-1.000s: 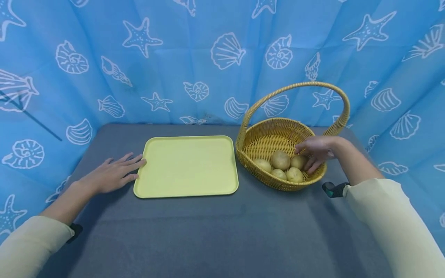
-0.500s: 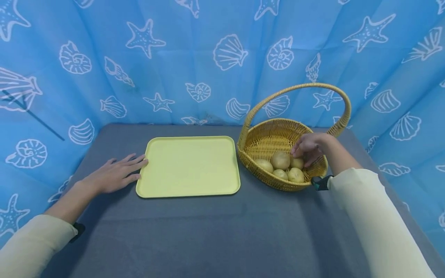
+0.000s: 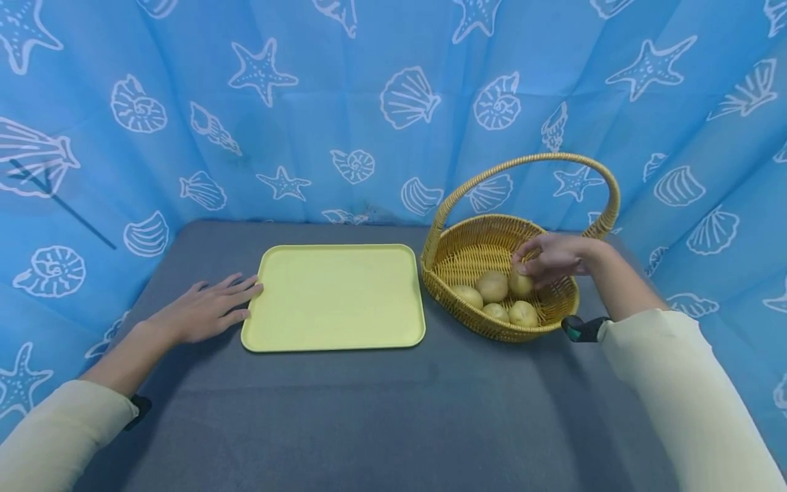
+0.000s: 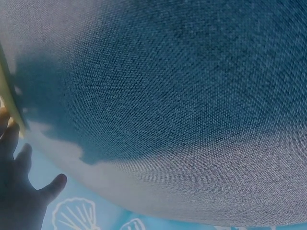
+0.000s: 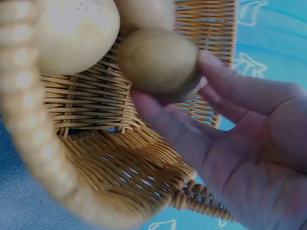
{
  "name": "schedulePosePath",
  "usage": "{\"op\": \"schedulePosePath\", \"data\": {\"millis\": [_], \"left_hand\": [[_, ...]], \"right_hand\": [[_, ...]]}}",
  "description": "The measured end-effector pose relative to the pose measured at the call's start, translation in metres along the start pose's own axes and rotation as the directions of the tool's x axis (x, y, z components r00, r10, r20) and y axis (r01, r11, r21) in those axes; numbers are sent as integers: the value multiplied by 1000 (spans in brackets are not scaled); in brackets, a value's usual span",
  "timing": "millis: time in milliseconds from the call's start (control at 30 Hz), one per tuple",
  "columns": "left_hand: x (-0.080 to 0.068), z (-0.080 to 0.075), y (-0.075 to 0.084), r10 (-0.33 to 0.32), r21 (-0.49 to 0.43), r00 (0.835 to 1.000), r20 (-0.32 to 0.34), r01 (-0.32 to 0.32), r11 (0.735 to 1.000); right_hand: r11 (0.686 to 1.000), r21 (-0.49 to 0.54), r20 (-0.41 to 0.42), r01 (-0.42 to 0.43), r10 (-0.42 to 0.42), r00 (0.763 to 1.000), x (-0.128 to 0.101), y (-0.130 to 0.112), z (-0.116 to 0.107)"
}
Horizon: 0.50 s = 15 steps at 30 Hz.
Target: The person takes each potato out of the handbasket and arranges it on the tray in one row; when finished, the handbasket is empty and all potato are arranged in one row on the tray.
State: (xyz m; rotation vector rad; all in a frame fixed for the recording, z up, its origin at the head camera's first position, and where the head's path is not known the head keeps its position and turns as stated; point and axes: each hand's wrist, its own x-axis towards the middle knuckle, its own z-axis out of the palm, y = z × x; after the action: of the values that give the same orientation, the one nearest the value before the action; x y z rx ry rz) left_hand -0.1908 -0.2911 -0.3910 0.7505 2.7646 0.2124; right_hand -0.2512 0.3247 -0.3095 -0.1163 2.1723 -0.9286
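Head view: the right hand (image 3: 553, 258) pinches a potato (image 3: 520, 283) just above the others in the wicker basket (image 3: 492, 321). The left hand (image 3: 203, 311) lies flat on the desk (image 3: 369, 410), its grip relaxed, seemingly touching the yellow tray (image 3: 335, 297). Right wrist view: fingers (image 5: 168, 124) curl under the potato (image 5: 158, 60).

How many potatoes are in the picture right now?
5, all in the wicker basket: the one the right hand grips, a large one beside it, one leftmost, and two in front. More could be hidden underneath.
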Motion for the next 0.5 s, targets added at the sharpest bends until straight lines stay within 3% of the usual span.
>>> {"op": "schedulePosePath", "data": {"millis": [167, 367, 500], "left_hand": [[-1, 0, 1, 8, 7, 1000, -6, -8, 1000], [-1, 0, 0, 11, 29, 1000, -10, -11, 1000], [0, 0, 0, 6, 49, 1000, -7, -6, 999]], "right_hand": [[982, 104, -57, 159, -154, 986, -12, 4, 0], [927, 150, -137, 344, -325, 936, -23, 1, 8], [884, 183, -135, 430, -410, 902, -25, -9, 19]]}}
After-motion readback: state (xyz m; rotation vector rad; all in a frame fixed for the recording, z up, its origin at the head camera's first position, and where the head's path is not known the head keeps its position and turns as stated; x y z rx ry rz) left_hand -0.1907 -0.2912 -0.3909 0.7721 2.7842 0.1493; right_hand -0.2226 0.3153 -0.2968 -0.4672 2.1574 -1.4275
